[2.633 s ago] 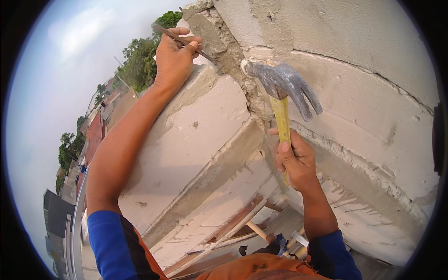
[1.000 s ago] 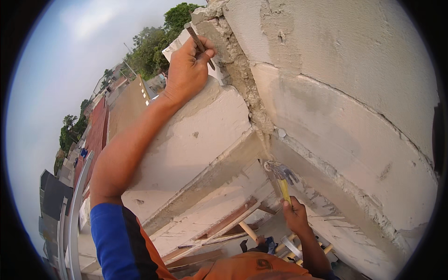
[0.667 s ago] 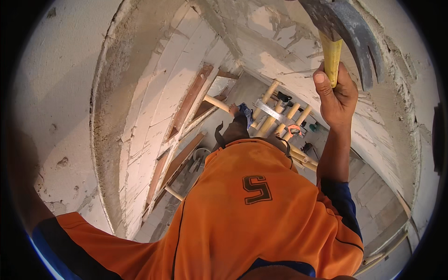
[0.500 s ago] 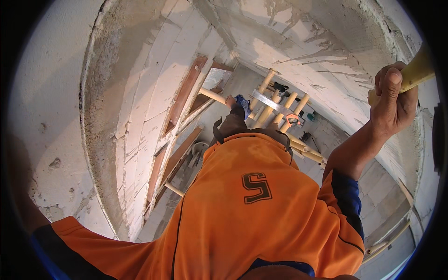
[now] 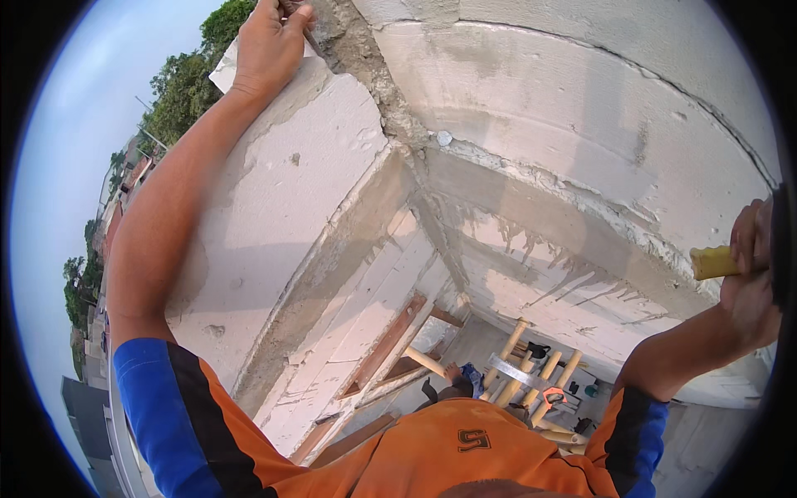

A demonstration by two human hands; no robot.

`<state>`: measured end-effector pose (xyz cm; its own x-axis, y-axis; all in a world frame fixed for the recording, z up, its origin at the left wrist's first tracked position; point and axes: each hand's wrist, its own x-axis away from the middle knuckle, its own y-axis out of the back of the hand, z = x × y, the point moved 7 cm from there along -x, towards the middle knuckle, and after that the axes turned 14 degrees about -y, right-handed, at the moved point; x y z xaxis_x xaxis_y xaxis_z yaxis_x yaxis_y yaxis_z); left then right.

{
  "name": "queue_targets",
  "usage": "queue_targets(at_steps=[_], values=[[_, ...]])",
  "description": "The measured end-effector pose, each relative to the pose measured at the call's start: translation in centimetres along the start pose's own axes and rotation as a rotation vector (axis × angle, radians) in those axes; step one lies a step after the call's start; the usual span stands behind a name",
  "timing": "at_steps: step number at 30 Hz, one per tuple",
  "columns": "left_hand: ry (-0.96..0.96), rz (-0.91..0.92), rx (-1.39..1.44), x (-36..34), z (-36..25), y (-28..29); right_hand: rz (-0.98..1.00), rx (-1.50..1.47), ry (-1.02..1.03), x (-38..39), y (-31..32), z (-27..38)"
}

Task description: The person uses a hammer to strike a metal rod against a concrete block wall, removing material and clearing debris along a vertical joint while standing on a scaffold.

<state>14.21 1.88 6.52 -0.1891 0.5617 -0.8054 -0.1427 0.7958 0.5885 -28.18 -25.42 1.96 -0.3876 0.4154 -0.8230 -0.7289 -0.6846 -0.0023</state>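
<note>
At the top of the wall corner, my left hand (image 5: pixel 267 51) is raised with its fingers curled at the rough top of the pale block wall (image 5: pixel 257 178). The frame edge cuts off its fingertips, and I cannot make out what they hold. My right hand (image 5: pixel 745 286), far right, is closed round a yellow handle (image 5: pixel 712 262). The handle's butt end sticks out to the left of the fist. Whatever it belongs to is hidden by the hand and the dark rim.
Rough mortar (image 5: pixel 390 116) fills the wall corner. Far below, several bamboo poles (image 5: pixel 519 386) form a scaffold, with an orange-handled saw (image 5: pixel 551 396) across them. A brown wooden window frame (image 5: pixel 390 344) is set in the left wall. Trees (image 5: pixel 187 95) and roofs lie outside.
The view has tipped up, bringing the wall top and sky in. My left hand, out of sight before, now shows at the top. My right hand sits lower and further right, still holding the yellow handle.
</note>
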Motion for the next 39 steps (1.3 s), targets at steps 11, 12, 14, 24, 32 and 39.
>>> queue_targets(at_steps=[11, 12, 14, 24, 32, 39], values=[[0.155, -0.099, 0.133, -1.3, 0.0, 0.5, 0.432, -0.912, -0.167, -12.4, -11.2, -5.5], [0.162, -0.098, 0.134, -1.1, -0.1, 0.5, 0.46, -0.901, -0.143, -12.3, -11.9, -5.4], [0.162, -0.091, 0.125, -1.2, -0.2, 0.6, 0.481, -0.894, -0.112, -12.5, -12.0, -5.8], [0.2, 0.01, 0.159, -4.8, -0.5, 7.2, 0.516, -0.835, -0.015, -11.9, -10.2, -6.0], [0.226, -0.006, 0.25, -2.5, -0.9, 9.5, 0.47, -0.75, -0.072, -11.6, -11.2, -5.8], [-0.234, 0.351, -0.119, -0.9, -5.8, 5.7, 0.464, -0.683, -0.129, -11.0, -11.9, -6.0]])
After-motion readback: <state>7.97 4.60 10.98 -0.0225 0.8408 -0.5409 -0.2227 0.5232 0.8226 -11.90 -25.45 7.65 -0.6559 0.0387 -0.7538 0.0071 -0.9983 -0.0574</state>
